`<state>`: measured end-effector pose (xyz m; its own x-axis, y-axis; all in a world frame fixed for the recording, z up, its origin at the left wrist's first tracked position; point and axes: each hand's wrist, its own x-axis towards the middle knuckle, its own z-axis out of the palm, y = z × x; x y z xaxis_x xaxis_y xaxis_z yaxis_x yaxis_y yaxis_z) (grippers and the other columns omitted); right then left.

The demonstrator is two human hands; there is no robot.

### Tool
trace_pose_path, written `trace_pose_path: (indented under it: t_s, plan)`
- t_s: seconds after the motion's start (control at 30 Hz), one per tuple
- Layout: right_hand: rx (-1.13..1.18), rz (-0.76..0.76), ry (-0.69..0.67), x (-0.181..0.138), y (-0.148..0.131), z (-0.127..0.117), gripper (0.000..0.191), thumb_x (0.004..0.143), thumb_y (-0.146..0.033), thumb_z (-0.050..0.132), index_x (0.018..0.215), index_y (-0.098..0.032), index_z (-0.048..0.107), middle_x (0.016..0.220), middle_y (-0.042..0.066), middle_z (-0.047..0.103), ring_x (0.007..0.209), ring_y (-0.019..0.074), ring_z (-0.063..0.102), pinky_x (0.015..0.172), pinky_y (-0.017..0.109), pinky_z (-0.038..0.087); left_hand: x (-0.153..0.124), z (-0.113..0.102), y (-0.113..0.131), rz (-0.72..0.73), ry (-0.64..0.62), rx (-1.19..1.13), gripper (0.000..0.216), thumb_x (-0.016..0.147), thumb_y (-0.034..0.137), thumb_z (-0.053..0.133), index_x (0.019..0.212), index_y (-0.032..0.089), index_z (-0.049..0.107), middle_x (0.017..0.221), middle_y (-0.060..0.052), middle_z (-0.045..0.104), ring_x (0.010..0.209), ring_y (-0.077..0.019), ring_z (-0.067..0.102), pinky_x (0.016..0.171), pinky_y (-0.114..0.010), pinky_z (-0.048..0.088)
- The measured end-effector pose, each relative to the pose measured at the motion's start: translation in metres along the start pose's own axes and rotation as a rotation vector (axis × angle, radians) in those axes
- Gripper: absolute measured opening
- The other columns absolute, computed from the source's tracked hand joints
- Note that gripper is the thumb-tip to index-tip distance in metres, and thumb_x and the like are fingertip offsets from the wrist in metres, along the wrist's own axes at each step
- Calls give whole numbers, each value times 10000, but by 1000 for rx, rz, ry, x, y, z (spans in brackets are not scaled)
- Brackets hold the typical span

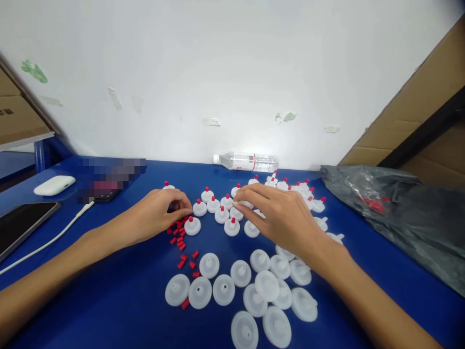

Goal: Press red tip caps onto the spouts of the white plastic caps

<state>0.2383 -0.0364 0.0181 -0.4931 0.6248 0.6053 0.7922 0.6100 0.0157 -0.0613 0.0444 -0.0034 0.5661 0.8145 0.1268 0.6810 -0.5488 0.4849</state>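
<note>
My left hand (163, 209) is closed, with thumb and forefinger tips together at the edge of a white round nozzle cap (199, 209) that has a red tip. Anything between those fingertips is too small to make out. Under and beside this hand lies a scatter of small red tips (180, 242). My right hand (278, 208) reaches over a group of red-tipped white caps, its thumb and fingers pinched beside one upright cap (227, 202); what they hold, if anything, is hidden. Nearer me lie several white caps without red tips (240, 274), some overlapping.
A clear plastic bottle (247, 161) lies on its side by the wall. At the right is a grey plastic bag (410, 218) with red pieces showing. Left on the blue table (119, 295) are a phone (25, 223), a white case (54, 185) and a white cable (54, 237).
</note>
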Motion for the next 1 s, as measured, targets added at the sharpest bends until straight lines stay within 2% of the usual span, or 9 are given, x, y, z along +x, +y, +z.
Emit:
trace_pose_path:
  t_s: [0.27,0.43,0.57,0.7,0.77,0.9,1.0]
  plan:
    - [-5,-18,18,-1,0,2,109,1081,-248,627,1082,-208,728,1138,17,814,909,147,775,527,254,417,0,0,-4,13,6,7,359,969,557,606,901,254,786,839,-46,784,725,-221,703,644,-316,521]
    - [-25,-20,11,-1,0,3,122,1087,-255,617,1069,-215,730,1126,17,818,897,145,775,521,252,405,1,-4,-1,13,6,26,349,949,544,632,1086,270,799,884,-44,798,776,-236,728,697,-328,549]
    - [-39,-12,1,-2,0,4,145,1099,-273,599,1073,-224,733,1136,13,816,892,140,771,509,264,389,0,-2,-4,65,29,73,346,977,510,592,1126,270,793,930,-60,801,814,-247,732,730,-340,570]
    - [-46,-21,9,-2,1,5,129,1096,-259,605,1102,-227,730,1173,18,812,909,149,774,527,263,414,-2,3,-9,124,63,104,327,1023,461,533,1155,284,773,1032,-66,792,900,-257,719,871,-407,574]
    - [-44,-20,12,-2,1,5,109,1085,-238,622,1118,-228,725,1206,17,806,916,160,781,543,262,439,-2,4,-8,136,96,129,317,1035,453,509,1137,286,760,1049,-58,786,912,-253,706,906,-422,561]
    - [-8,13,-15,-4,2,5,137,1066,-194,634,1176,-241,702,1296,18,772,951,187,784,602,269,510,-2,-1,4,104,221,112,275,1027,453,533,1099,260,716,966,-44,764,817,-227,693,776,-365,552]
    - [42,27,-63,-6,2,6,226,1065,-126,586,1237,-246,672,1417,44,704,968,179,765,720,295,574,-4,-5,17,136,354,81,235,1045,429,560,1088,245,699,981,-39,758,829,-216,705,765,-350,557]
